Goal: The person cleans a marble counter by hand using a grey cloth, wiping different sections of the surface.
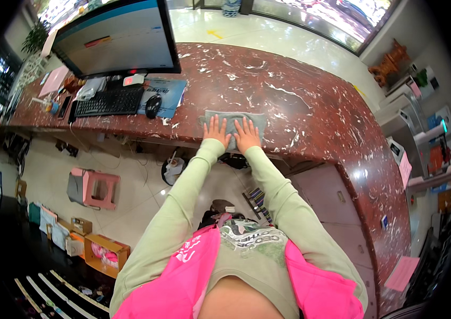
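Observation:
A grey cloth [231, 119] lies spread flat on the red marble counter [245, 87], close to its front edge. My left hand [216, 131] rests palm down on the cloth's left part, fingers apart. Beside it, my right hand [247, 133] presses flat on the right part, its fingers also apart. Both thumbs point inward and nearly meet. Neither hand grips the fabric. Part of the cloth hangs at the counter's edge between my wrists.
Left of my hands are a black mouse [153, 106] on a blue mat [173, 93], a keyboard [107, 101] and a monitor [117, 40]. A pink stool [101, 189] and a bin [172, 170] stand below. The counter curves right, with a pink paper [402, 273] on it.

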The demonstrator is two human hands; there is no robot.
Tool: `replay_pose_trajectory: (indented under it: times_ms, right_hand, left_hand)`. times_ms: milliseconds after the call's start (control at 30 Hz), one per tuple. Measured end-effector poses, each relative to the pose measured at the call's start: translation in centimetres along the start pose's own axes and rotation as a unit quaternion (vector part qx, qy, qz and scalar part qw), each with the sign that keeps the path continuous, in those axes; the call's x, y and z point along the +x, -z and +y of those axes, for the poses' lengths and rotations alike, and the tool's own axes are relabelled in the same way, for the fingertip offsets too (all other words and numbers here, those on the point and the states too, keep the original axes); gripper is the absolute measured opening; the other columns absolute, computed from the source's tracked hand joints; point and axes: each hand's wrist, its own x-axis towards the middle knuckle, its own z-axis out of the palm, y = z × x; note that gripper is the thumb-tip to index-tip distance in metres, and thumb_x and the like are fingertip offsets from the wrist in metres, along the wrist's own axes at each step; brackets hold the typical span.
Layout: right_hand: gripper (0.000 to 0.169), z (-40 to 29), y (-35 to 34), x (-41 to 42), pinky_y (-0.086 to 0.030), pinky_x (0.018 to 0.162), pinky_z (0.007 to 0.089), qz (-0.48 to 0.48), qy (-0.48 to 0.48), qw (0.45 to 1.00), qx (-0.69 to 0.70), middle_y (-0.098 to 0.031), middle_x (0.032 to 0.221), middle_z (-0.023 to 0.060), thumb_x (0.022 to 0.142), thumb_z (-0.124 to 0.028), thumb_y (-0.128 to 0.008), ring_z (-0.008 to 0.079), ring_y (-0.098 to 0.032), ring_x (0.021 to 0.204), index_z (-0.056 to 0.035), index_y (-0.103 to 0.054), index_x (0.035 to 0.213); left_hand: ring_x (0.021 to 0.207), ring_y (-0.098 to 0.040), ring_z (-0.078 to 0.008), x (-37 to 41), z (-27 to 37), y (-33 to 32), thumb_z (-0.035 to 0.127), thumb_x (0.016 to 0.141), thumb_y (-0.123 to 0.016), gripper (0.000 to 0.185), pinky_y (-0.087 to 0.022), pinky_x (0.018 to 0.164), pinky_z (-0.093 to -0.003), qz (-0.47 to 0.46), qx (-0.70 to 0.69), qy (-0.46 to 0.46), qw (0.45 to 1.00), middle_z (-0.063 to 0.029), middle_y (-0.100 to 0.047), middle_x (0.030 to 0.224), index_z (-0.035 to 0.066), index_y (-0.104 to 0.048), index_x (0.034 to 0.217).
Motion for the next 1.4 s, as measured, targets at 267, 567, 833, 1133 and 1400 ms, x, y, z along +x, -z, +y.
replay_pose_trajectory:
  times_ms: [267, 567, 833, 1133, 1400]
  right_hand:
    - [0.061, 4.5, 2.9, -2.6, -0.015, 0.116, 0.0540, -0.092, -0.103, 0.989, 0.049, -0.011, 0.160, 0.0074, 0.094, -0.034, -0.051, 0.0334, -0.010, 0.147, -0.0317, -0.026, 0.150]
    - [0.064, -2.3, 2.8, 2.1, -0.005, 0.115, 0.0581, -0.169, -0.076, 0.982, 0.036, -0.001, 0.161, 0.0049, 0.095, -0.055, -0.039, 0.0347, 0.001, 0.147, -0.0376, -0.017, 0.152]
    - [0.058, -2.9, 1.0, 6.8, 0.001, 0.115, 0.0567, -0.134, -0.035, 0.990, 0.018, 0.001, 0.162, -0.0017, 0.098, -0.049, -0.039, 0.0276, 0.003, 0.148, -0.0421, -0.015, 0.151]
    - [0.057, -0.7, 2.2, 14.6, 0.000, 0.116, 0.0559, -0.141, -0.039, 0.989, 0.024, 0.001, 0.161, -0.0063, 0.099, -0.047, -0.038, 0.0245, 0.001, 0.148, -0.0437, -0.014, 0.150]
    - [0.055, 3.5, 2.9, 23.5, 0.001, 0.116, 0.0550, -0.140, -0.025, 0.990, 0.020, 0.002, 0.161, -0.0056, 0.100, -0.048, -0.032, 0.0239, 0.003, 0.148, -0.0419, -0.011, 0.151]
  left_hand:
    - [0.147, -0.010, -0.0327, 0.4, 5.9, 0.4, 0.053, 0.094, -0.042, 0.075, -0.005, 0.117, -0.0482, -0.046, 0.030, -0.046, 0.997, -0.0226, -0.009, 0.157, 0.011, -0.020, 0.152]
    - [0.147, -0.008, -0.0311, 0.4, -0.8, 3.3, 0.056, 0.096, -0.035, 0.076, -0.005, 0.117, -0.0494, -0.105, 0.085, -0.008, 0.991, -0.0206, -0.007, 0.158, 0.012, -0.014, 0.153]
    - [0.148, 0.000, -0.0281, 3.9, -3.9, 4.3, 0.064, 0.093, -0.034, 0.083, 0.001, 0.116, -0.0537, -0.163, 0.041, 0.039, 0.985, -0.0163, 0.004, 0.160, 0.017, -0.006, 0.155]
    - [0.148, 0.006, -0.0270, 14.1, -5.2, 2.3, 0.070, 0.089, -0.037, 0.089, -0.002, 0.115, -0.0560, -0.205, 0.010, 0.096, 0.974, -0.0122, 0.008, 0.160, 0.021, -0.003, 0.155]
    - [0.148, 0.004, -0.0293, 24.0, -5.5, 0.9, 0.073, 0.086, -0.038, 0.091, -0.005, 0.116, -0.0549, -0.195, 0.004, 0.102, 0.976, -0.0127, 0.009, 0.160, 0.024, -0.003, 0.155]
